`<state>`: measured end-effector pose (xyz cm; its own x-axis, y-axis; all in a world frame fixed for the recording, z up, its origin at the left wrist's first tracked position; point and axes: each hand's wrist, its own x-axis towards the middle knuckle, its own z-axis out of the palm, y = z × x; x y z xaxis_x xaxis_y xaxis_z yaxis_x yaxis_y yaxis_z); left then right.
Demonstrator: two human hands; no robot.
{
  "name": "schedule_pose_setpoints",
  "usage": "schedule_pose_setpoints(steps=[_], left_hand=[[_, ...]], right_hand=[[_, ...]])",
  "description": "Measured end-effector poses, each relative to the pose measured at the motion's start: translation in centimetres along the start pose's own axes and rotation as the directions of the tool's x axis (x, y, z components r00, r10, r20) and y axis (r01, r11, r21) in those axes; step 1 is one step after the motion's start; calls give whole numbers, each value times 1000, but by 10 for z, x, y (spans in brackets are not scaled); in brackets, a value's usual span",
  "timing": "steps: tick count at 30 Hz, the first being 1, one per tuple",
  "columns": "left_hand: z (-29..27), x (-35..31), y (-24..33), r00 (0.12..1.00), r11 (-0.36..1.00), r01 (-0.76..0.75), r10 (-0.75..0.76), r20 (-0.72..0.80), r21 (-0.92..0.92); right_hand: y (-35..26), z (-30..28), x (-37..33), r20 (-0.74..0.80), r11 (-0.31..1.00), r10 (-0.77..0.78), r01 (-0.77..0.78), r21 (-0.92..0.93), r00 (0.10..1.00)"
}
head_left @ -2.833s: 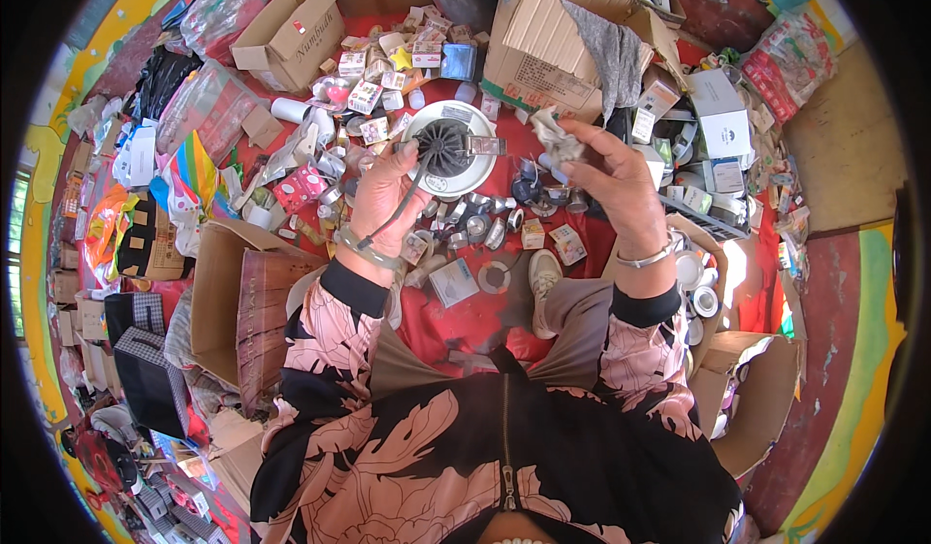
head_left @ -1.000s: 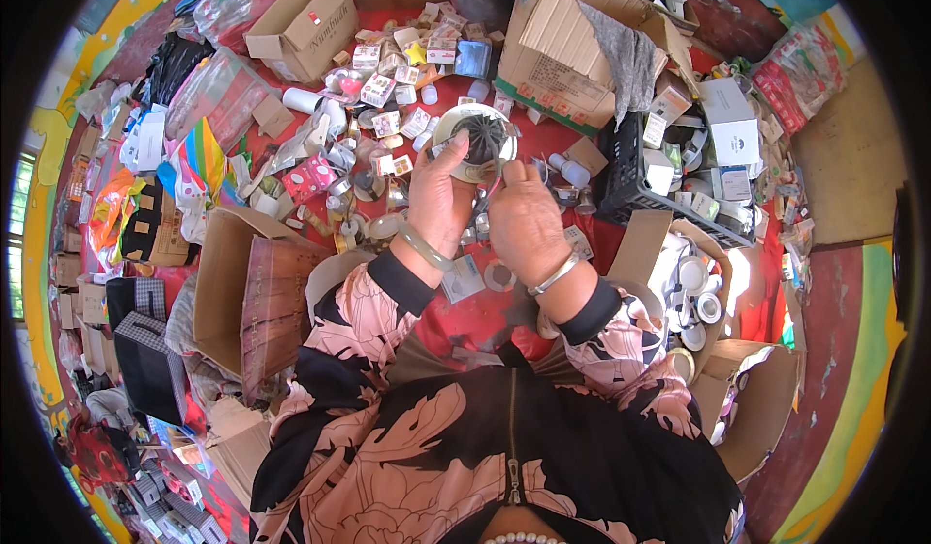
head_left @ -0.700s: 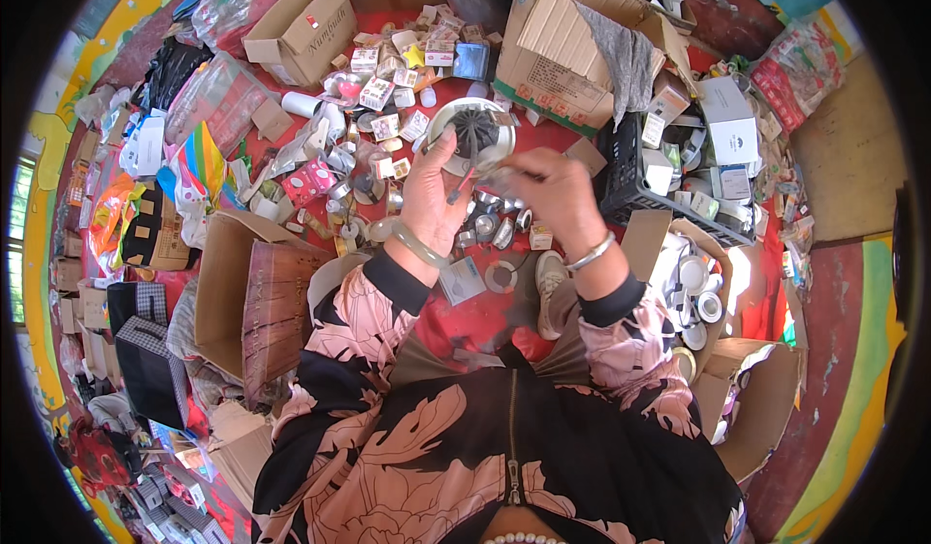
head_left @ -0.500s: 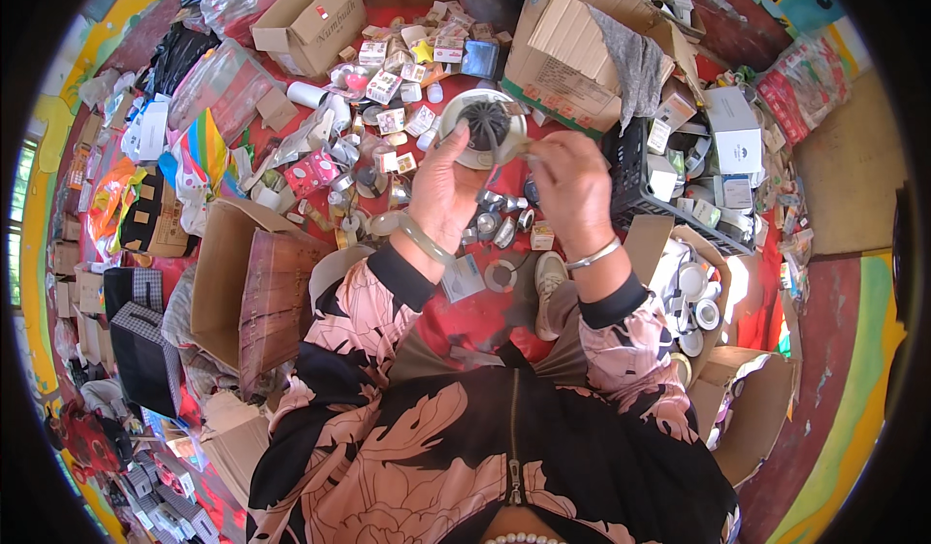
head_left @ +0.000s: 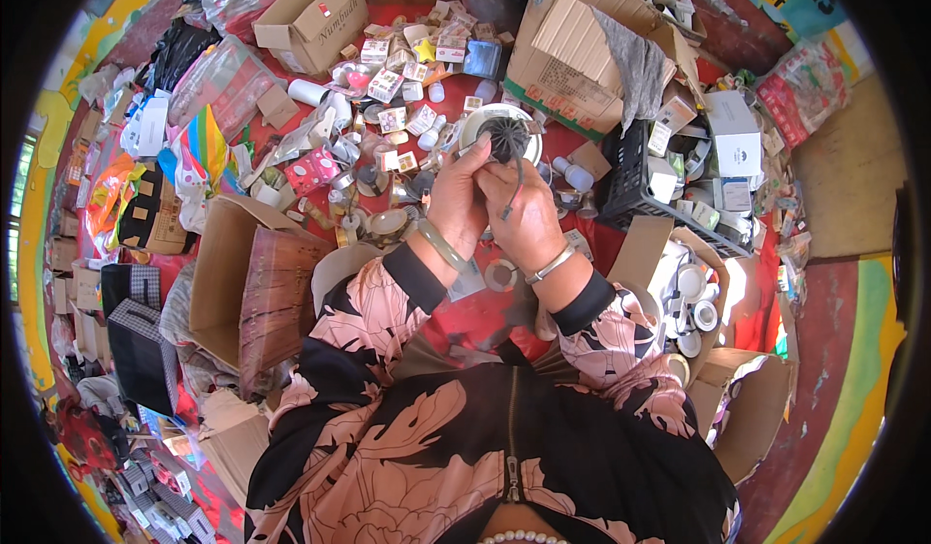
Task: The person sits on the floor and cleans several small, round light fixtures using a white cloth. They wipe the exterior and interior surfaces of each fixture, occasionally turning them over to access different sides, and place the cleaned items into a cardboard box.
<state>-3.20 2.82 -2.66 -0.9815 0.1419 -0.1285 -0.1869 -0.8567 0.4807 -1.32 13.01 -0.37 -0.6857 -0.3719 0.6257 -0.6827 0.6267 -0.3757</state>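
Note:
A round downlight [head_left: 510,140] with a black finned heat sink and a pale rim is held up in front of me. My left hand [head_left: 456,193] grips its near left side, thumb against the fins. Against the near side of the light, my right hand [head_left: 524,209] has its fingers bent and closed, touching the left hand's fingers. A dark cable [head_left: 517,187] runs from the light down over the right hand. The right fingertips are partly hidden behind the fins and cable.
Small boxes and lamp parts lie heaped beyond my hands. An open carton [head_left: 567,64] and a black crate [head_left: 635,171] stand to the right, the crate filled with boxes. A carton [head_left: 690,263] of white round parts is near my right arm; another open carton [head_left: 218,292] is at left.
My right hand has come left and down from beside the light to close against its near side, by my left hand. The light has shifted slightly right and nearer, with its cable now hanging over my right hand.

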Motion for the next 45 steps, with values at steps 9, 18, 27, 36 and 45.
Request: schedule_pose_setpoints(steps=[9, 18, 27, 36, 45], left_hand=[[8, 1, 11, 998, 998, -51, 50, 34, 25], [11, -3, 17, 998, 998, -13, 9, 67, 66], [10, -2, 22, 997, 983, -36, 22, 80, 179], [15, -6, 17, 978, 979, 61, -98, 186, 194], [22, -16, 24, 924, 809, 9, -231, 304, 588]], right_hand=[[16, -27, -5, -9, 994, -64, 62, -94, 998], [36, -46, 0, -147, 980, -97, 69, -184, 984], [45, -87, -4, 453, 407, 536, -689, 600, 712], [63, -94, 0, 179, 245, 579, -380, 892, 795], [59, -78, -5, 426, 339, 496, -621, 707, 756]])
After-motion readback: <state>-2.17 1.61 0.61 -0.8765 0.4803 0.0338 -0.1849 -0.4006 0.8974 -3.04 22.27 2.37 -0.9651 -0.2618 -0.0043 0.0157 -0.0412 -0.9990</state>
